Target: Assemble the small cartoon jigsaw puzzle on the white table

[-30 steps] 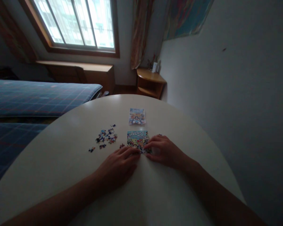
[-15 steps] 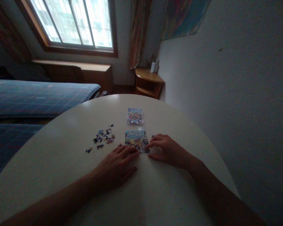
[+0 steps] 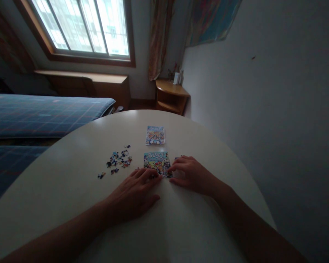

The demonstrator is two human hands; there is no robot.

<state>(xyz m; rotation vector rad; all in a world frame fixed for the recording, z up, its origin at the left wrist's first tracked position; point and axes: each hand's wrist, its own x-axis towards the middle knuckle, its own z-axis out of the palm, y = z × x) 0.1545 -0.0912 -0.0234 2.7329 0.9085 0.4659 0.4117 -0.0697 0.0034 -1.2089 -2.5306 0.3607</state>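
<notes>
A colourful picture puzzle point(image 3: 157, 160) lies flat on the white round table point(image 3: 197, 226), between my hands. My left hand point(image 3: 137, 193) rests palm down with its fingers apart, fingertips at the puzzle's lower left edge. At the lower right corner, my right hand point(image 3: 188, 171) touches the puzzle with bent fingers, thumb and index apart; nothing can be made out between them. Several loose puzzle pieces point(image 3: 120, 159) lie in a heap to the left. Small pieces also show partly behind both hands. Beyond the puzzle lies a printed picture packet point(image 3: 155, 135).
A bed with a blue plaid mattress point(image 3: 44, 115) stands beyond the table on the left. A wooden corner shelf point(image 3: 172, 89) is behind the table, and a wall point(image 3: 249, 109) runs along the right. A desk point(image 3: 106, 82) stands under the window.
The view has shifted slightly, moving the scene a little to the left. The fingers of my left hand have shifted slightly at the puzzle's lower edge.
</notes>
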